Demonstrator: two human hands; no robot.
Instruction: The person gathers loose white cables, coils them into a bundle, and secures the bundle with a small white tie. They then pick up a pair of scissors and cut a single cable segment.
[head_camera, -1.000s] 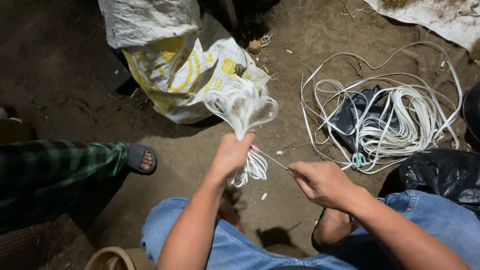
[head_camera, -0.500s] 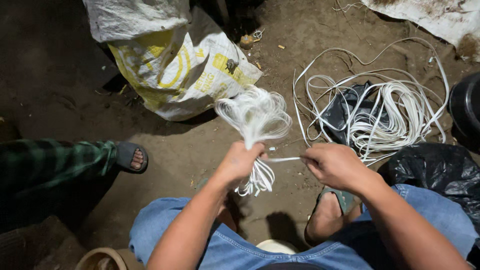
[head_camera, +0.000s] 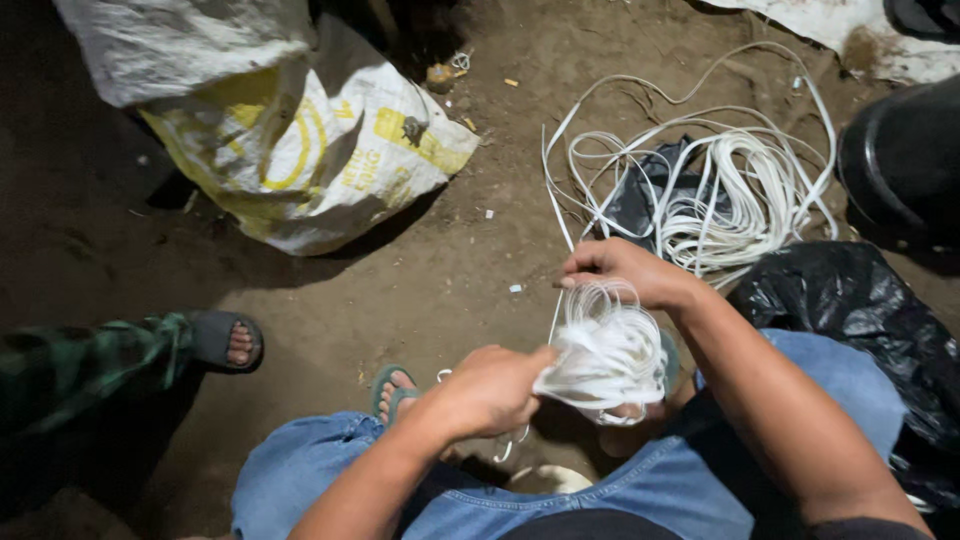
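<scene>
- Denim knees (head_camera: 330, 470) frame the bottom edge, and right above them the left hand (head_camera: 490, 390) is clenched round one end of a white cord bundle (head_camera: 605, 350).
- Loops of that bundle fan out to the right of the left fist, its long axis running roughly left to right, held above the lap.
- Right hand (head_camera: 625, 270) sits just beyond the bundle, fingers pinched on a single strand that feeds into the loops; it's the farther hand.
- That strand leads up and away toward the loose cord pile (head_camera: 730, 190) on the dirt floor (head_camera: 480, 260).
- Off to the side: a black plastic bag (head_camera: 860, 320), another person's sandalled foot (head_camera: 225, 340), and a yellow-and-white sack (head_camera: 300, 150) farthest back.
</scene>
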